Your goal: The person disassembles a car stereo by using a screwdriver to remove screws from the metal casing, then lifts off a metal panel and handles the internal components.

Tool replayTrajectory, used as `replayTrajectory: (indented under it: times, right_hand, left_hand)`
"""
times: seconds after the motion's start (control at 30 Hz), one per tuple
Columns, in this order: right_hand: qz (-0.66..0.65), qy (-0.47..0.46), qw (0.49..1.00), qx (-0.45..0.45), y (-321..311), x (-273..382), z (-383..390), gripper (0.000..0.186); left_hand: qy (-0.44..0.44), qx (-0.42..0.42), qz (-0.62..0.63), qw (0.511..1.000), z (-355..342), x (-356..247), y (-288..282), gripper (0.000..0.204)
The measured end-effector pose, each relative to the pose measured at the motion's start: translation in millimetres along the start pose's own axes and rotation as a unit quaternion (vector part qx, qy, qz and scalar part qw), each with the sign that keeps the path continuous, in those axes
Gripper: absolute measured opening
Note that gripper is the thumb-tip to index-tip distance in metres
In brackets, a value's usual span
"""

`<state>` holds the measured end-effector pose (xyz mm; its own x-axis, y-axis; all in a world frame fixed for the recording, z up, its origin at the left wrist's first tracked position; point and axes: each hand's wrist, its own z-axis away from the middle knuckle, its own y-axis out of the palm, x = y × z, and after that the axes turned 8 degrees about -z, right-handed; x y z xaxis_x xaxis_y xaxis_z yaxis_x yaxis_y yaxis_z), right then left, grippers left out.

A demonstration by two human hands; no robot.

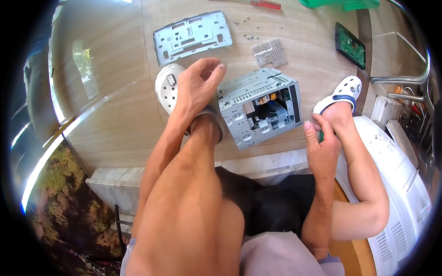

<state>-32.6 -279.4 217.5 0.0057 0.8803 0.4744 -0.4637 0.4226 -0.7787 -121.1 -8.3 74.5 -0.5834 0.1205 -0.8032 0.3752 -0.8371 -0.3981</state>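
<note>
A grey metal device casing (258,108) stands on the tiled floor between my feet. Its near side is open, with dark parts and a bit of yellow showing inside. My left hand (198,85) is beside the casing's upper left, over the white clog, fingers curled and thumb near the fingertips. Anything pinched there is too small to make out. To the casing's right, my right hand (324,147) has its fingers closed round a small green thing (321,135), mostly hidden by them. Several small screws (251,37) lie scattered beyond the casing.
A large sheet-metal panel (192,37) lies at the far left, a perforated metal plate (270,53) behind the casing. Farther off are a red-handled screwdriver (267,4) and a green object (340,3). A circuit board in a black frame (351,46) lies far right, near chrome legs (400,80).
</note>
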Motion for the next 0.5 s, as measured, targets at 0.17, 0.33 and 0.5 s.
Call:
replayTrajectory:
  times: [0.17,0.33,0.5]
  right_hand:
    - [0.030,0.015,0.999,-0.002,-45,14,17,0.035]
    - [0.010,-0.007,0.999,-0.031,-124,3,35,0.044]
    - [0.010,-0.084,0.989,-0.117,-210,38,37,0.045]
  left_hand:
    - [0.024,-0.010,-0.007,1.000,1,-5,1,0.032]
    - [0.046,0.011,-0.058,0.997,4,-2,-7,0.031]
    - [0.134,-0.014,-0.120,0.984,8,1,-10,0.027]
